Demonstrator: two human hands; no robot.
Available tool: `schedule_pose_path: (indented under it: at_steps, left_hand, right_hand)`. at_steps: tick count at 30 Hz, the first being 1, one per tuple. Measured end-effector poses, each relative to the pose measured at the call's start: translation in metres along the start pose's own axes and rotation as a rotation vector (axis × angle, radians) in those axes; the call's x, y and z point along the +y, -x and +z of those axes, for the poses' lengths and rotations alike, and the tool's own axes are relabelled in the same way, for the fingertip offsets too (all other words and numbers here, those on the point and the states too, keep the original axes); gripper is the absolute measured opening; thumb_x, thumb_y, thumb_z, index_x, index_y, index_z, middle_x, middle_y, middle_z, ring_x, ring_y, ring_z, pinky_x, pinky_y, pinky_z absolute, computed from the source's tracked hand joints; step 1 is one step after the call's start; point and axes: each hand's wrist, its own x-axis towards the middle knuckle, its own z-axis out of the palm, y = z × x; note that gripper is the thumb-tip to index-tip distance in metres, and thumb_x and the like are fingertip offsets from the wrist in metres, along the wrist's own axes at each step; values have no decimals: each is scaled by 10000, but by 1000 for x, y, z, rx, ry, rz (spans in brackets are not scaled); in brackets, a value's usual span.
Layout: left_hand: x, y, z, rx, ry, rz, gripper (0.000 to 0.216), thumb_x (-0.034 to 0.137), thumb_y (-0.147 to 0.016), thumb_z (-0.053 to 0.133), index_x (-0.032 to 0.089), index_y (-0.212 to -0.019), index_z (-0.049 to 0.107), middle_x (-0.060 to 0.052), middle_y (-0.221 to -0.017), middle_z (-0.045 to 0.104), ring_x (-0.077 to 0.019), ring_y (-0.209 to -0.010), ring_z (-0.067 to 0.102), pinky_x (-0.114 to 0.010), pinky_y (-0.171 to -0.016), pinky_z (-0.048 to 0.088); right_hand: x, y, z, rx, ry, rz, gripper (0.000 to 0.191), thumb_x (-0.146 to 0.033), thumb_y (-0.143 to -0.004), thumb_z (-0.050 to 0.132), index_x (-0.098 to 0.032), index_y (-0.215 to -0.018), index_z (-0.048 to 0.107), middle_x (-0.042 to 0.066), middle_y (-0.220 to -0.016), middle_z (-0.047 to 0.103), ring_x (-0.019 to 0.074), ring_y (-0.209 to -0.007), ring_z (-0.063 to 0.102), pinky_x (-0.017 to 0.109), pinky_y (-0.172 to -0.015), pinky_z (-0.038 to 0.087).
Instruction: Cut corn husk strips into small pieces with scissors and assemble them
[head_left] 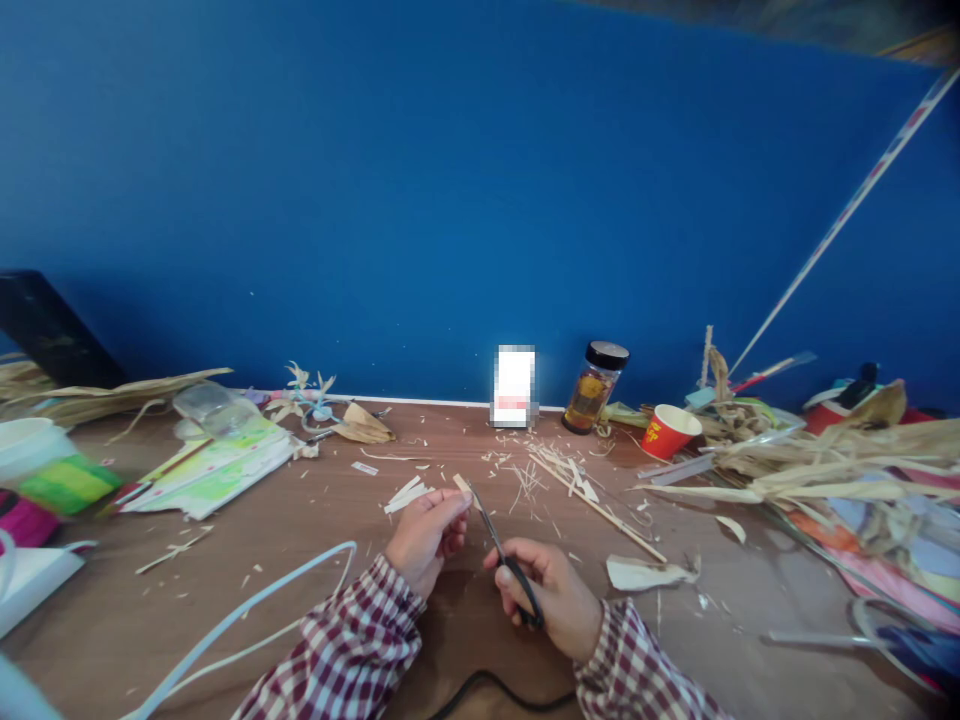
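Between thumb and finger, my left hand (pixel 429 532) pinches a small pale strip of husk (pixel 460 484), whose tip sticks up past the fingers. My right hand (pixel 551 590) is wrapped round the black handles of a pair of scissors (pixel 489 524). The scissor blades point up and left, with their tips close to the strip; whether they touch it I cannot tell. Just behind my left hand lie a few cut white strips (pixel 405 494). Thin pale slivers (pixel 529 486) are scattered beyond the scissors. A wider piece of husk (pixel 649 573) lies right of my right hand.
A lidded jar of amber liquid (pixel 596 388) and a red paper cup (pixel 670 432) stand toward the back. Dried husks (pixel 840 465) are heaped at the right. A painted sheet (pixel 217 470) lies left, and a white cable (pixel 255 603) loops beside my left sleeve. A blue partition (pixel 420 200) rises behind.
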Motion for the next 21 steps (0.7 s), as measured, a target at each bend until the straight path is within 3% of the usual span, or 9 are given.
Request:
schedule_pose_path:
  at_steps: [21]
  left_hand:
    - [-1, -1, -2, 3, -23, 9, 215, 299, -592, 689, 147, -643, 546, 56, -513, 497, -36, -419, 424, -144, -395, 343]
  right_hand:
    - [3, -1, -1, 52, 12, 29, 354, -459, -725, 587, -145, -888, 574, -45, -515, 512, 63, -423, 456, 162, -407, 359]
